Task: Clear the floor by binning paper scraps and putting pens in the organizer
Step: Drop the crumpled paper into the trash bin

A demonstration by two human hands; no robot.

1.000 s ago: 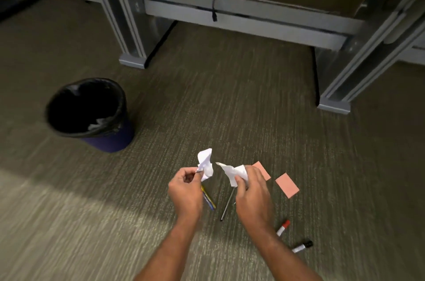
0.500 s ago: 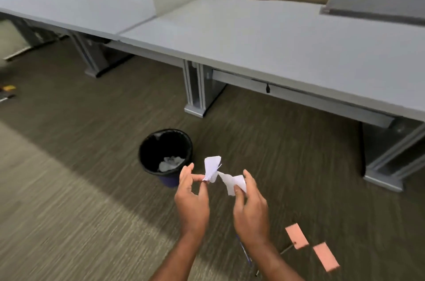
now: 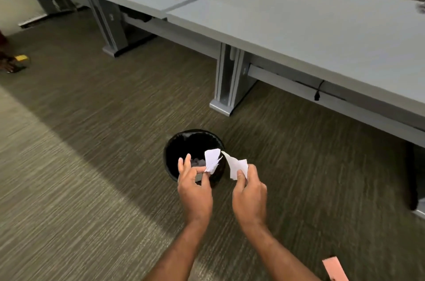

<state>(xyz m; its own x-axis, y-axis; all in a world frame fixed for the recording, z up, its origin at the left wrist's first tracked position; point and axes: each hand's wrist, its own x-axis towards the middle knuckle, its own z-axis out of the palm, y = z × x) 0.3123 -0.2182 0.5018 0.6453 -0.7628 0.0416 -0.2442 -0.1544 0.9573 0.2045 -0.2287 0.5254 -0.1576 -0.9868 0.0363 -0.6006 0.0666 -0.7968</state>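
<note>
Reaching forward side by side, both forearms stretch out over the carpet [image 3: 92, 188], and a pink paper slip [image 3: 334, 268] lies on the floor near the right elbow, at the bottom edge of the view. The left hand [image 3: 194, 191] pinches a crumpled white scrap [image 3: 212, 160] between thumb and forefinger, its other fingers fanned loosely upward. The right hand [image 3: 249, 195] pinches a second white scrap [image 3: 236, 167] between thumb and fingertips, knuckles curled. Just beyond the fingers stands the black-lined wastebasket [image 3: 170, 154], mouth open upward; the left scrap appears to hang over its opening, while the right scrap sits at or just outside the right rim, though the steep angle makes that hard to judge. So the left hand seems nearer to a clean drop, and the right needs a small shift leftward and forward. Pale crumpled paper already shows inside the basket. Farther off stand grey desks [image 3: 299, 27] on metal legs. No pens or organizer are visible.
</note>
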